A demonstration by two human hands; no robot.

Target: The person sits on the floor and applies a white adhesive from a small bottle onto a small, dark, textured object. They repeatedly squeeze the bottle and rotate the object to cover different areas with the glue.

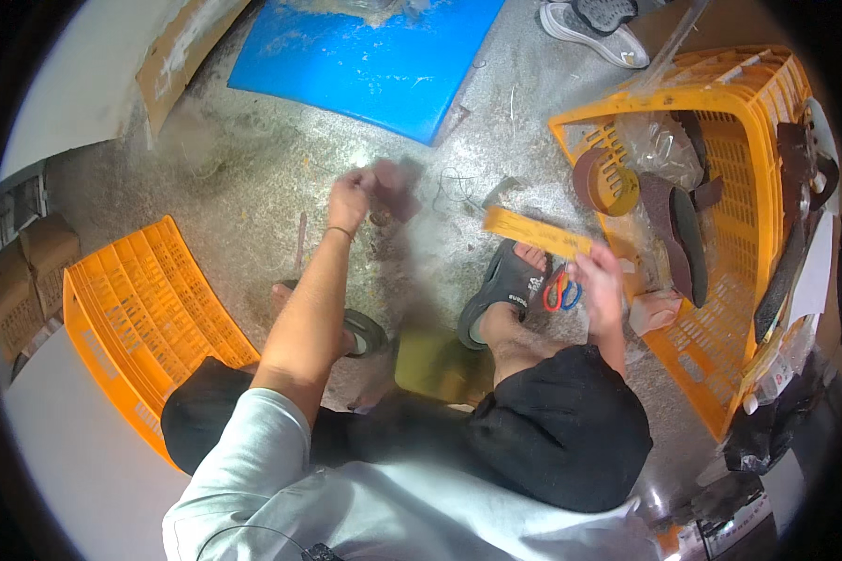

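Note:
My right hand (601, 278) grips the near end of a flat yellow strip (536, 233) with printing on it, held above my right sandal (505, 290). It looks like the back of a strip of sandpaper. Scissors (562, 291) with red and blue handles lie on the floor just left of that hand. Farther out, my left hand (350, 200) is closed, with its fingers pressed together. A blurred dark-red piece (396, 187) shows at its fingertips; whether I hold it cannot be made out.
To the right an orange plastic basket (655, 101) lies on its side, with a curled brown-and-yellow band (593, 182) and dark soles (675, 229) inside. Another orange basket (159, 299) stands left. Ahead are a blue board (365, 70) and a shoe (597, 35).

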